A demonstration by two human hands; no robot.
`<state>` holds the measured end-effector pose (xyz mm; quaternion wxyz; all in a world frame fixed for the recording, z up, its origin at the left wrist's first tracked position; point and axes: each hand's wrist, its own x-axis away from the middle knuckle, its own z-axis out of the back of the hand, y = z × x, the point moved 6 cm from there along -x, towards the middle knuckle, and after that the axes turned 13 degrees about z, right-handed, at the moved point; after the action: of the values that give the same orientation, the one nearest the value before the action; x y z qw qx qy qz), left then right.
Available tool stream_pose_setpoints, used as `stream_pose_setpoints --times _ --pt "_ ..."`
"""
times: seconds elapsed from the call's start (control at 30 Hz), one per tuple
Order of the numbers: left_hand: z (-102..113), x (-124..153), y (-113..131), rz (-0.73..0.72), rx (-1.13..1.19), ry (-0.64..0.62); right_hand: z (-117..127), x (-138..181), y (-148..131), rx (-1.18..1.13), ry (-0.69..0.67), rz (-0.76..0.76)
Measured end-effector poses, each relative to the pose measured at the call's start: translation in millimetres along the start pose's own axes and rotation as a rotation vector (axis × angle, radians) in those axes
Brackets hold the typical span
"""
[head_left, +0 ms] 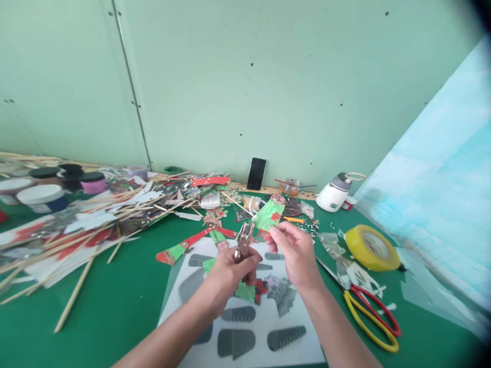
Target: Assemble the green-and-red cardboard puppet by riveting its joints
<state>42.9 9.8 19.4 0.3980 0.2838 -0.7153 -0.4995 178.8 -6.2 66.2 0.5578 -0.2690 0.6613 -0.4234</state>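
My left hand [230, 271] is closed around a small metal plier-like punch [244, 239], its jaws pointing up. My right hand [296, 250] pinches a green painted paper piece with red marks [268, 214] and holds it just right of the tool's jaws. Both hands hover above a white sheet printed with grey shapes [245, 327] on the green table. More painted cutouts [264, 292] lie on the sheet under my hands.
Bamboo sticks and cutouts [95, 225] pile up on the left with paint jars [42, 197] behind. Red-and-yellow scissors [368, 312] and a yellow tape roll [372, 248] lie right. A phone [256, 174] and a white bottle [333, 193] stand by the wall.
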Motion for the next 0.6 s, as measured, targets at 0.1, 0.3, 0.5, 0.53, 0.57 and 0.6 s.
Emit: stream_pose_setpoints --times 0.1,0.3,0.5,0.53,0.57,0.6 --pt "1 -5 -6 0.011 -0.072 0.021 7 -3 0 -0.013 0.052 0.002" --pt "7 -10 -11 0.0 -0.306 0.164 14 -7 -8 -0.001 0.135 0.021" --pt "7 -4 -4 -0.034 -0.447 0.237 13 -5 -12 0.059 0.11 0.026" --pt "7 -3 -3 -0.049 -0.465 0.245 13 -5 -12 0.062 0.107 0.025" --pt "6 -2 -2 -0.062 -0.484 0.254 12 -4 -11 0.063 0.105 0.027" --pt "6 -1 -1 -0.071 -0.504 0.259 12 -4 -10 0.064 0.101 0.032"
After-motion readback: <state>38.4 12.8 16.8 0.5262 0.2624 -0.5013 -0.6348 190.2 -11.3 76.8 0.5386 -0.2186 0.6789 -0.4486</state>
